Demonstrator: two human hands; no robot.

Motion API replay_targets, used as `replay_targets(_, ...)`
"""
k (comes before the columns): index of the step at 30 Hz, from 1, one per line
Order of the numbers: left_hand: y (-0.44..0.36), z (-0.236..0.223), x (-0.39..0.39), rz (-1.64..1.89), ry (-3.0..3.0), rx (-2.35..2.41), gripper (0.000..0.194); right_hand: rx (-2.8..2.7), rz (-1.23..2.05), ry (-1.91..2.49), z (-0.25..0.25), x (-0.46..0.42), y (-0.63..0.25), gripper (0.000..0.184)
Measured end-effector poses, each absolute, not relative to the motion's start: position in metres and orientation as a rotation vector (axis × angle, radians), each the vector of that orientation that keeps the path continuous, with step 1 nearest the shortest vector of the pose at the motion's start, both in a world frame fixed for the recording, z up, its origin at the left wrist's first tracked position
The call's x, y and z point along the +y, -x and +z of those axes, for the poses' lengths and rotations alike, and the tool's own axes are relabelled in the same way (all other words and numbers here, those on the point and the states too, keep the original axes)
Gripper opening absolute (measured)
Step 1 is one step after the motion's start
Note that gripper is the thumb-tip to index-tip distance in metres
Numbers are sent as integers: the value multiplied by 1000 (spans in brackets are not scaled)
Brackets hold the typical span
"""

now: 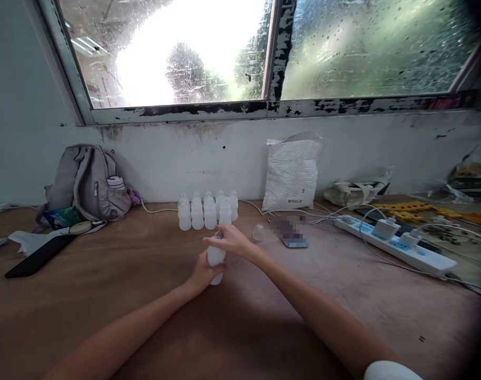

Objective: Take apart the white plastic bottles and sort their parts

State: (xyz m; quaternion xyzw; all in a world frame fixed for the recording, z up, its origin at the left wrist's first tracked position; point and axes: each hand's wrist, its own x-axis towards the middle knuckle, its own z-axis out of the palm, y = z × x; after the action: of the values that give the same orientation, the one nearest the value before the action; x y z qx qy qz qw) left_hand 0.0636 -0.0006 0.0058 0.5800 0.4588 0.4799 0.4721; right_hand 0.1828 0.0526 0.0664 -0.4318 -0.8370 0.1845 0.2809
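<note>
Head view: I am at a brown wooden tabletop (pixel 137 264) below a window, both arms reaching forward to one frosted white plastic bottle (pixel 216 255).
Bottle: it stands roughly upright between my hands, in front of the other bottles; whether its base touches the tabletop I cannot tell.
Left hand: my left hand (pixel 203 273) is curled around the bottle's lower body, thumb across the near side, the fingers partly hidden behind it.
Right hand: my right hand (pixel 233 241) is closed about the bottle's top, thumb in front and fingertips by the neck; whether they grip a cap or the neck itself I cannot tell.
Bottle group: just beyond my hands, a cluster of matching frosted white bottles (pixel 197 213) stands upright, close together.
Loose dome: a small clear plastic dome-shaped cap (pixel 258 233) sits on the tabletop to the right of my right hand, apart from the bottle, near a flat smartphone (pixel 289 232).
Step in hand: I judge this to be work on the bottle's top, one hand steadying and the other handling the neck.
Next move: it seems to call for a firm but gentle left hold, without squeezing the plastic, while my right fingers stay centred on the top.
</note>
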Motion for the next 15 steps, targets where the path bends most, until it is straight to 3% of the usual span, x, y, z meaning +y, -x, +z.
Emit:
replay_targets(10,-58,13,-2,964,-1245,805,9,-2078,729,915,54,58,-180,30)
replay_targets(15,-53,16,-1,885,-1200,742,15,-2023,764,890,53,54,-178,28)
